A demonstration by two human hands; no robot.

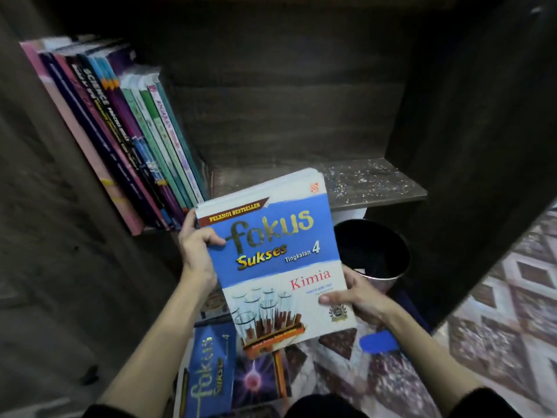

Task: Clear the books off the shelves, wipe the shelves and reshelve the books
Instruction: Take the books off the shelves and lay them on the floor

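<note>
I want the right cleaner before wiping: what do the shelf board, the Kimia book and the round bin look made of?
Shelf board: dark wood or wood-look laminate, matt; grain streaks show, with pale specks on it.
Kimia book: paper, glossy card cover; the gold title glints.
Round bin: probably metal, by its silvery shiny rim; dark inside.

Kimia book: blue and white cover, face up at centre, top edge toward 1 o'clock over shelf; gripped at left edge by left hand, at lower right corner by right hand. Row of books at 10 o'clock on shelf, spines out, leaning toward 11 o'clock. Blue fokus book lying flat at 7 o'clock, cover up.
</note>
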